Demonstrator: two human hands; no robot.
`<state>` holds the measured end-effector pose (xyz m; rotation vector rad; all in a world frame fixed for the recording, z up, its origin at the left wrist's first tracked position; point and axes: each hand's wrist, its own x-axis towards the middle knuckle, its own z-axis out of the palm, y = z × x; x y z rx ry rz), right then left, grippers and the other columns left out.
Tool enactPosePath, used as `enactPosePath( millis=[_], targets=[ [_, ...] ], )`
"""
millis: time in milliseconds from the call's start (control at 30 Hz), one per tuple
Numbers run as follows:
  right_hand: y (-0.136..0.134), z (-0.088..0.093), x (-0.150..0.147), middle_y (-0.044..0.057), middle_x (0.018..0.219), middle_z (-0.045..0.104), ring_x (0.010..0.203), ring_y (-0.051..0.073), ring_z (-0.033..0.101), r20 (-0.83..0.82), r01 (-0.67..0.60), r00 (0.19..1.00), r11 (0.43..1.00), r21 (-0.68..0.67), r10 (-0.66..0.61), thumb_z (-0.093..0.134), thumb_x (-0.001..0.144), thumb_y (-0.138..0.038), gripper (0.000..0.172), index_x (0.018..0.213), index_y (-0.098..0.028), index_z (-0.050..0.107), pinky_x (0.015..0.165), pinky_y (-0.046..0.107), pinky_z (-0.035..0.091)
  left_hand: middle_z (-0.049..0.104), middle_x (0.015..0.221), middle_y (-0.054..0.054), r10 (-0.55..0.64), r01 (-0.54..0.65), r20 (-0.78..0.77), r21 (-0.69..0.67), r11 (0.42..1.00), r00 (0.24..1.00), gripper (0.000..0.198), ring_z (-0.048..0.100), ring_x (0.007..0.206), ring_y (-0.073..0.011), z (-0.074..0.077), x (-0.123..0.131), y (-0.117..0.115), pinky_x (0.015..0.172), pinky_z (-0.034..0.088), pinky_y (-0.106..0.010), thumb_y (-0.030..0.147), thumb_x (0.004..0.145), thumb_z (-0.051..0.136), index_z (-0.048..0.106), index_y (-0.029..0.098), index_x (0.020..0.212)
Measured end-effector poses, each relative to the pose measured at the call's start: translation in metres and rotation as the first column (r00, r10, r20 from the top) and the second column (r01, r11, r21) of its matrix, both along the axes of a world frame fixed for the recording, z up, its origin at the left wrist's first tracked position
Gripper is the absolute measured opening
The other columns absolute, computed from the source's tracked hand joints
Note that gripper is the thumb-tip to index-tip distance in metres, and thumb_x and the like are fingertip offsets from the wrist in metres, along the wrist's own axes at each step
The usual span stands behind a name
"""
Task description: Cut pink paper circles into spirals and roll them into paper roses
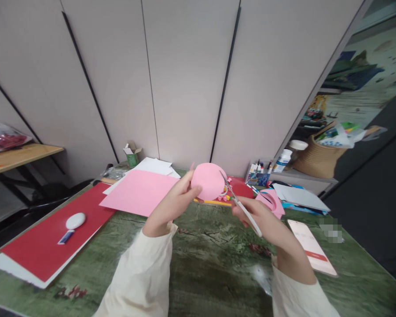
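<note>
Between my hands, above the green table, is a roughly round piece of pink paper (208,180). My left hand (180,193) pinches its left edge, with the thumb on the front face. In my right hand (254,213) is a pair of scissors (247,215) with pale handles. Their blades point up and left, at the right edge of the pink paper; whether they touch it I cannot tell. Behind the paper, partly hidden, lie small pink and yellow bits and a red sheet (242,188).
A pink sheet (137,191) overlaps white sheets at the left. On a long red sheet (59,233) lie a white oval object (75,221) and an eraser (66,237). A phone (312,246), pink offcuts (273,202), a marker box (258,175) and a white bottle (283,160) are at the right.
</note>
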<state>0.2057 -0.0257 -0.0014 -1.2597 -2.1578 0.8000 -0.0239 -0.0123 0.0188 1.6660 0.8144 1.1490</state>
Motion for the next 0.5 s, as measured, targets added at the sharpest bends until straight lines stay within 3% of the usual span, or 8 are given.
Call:
enactPosePath(
  millis=[500],
  targets=[
    [-0.0009, 0.0033, 0.0035, -0.005, 0.055, 0.041, 0.049, 0.009, 0.037, 0.016, -0.007, 1.0, 0.998, -0.062, 0.008, 0.044, 0.087, -0.045, 0.033, 0.066, -0.018, 0.042, 0.046, 0.023, 0.022, 0.051, 0.115, -0.01, 0.0, 0.008, -0.103, 0.077, 0.997, 0.995, 0.039, 0.048, 0.098, -0.0209, 0.0002, -0.0073, 0.0003, 0.077, 0.045, -0.031, 0.024, 0.085, 0.042, 0.045, 0.017, 0.123]
  ],
)
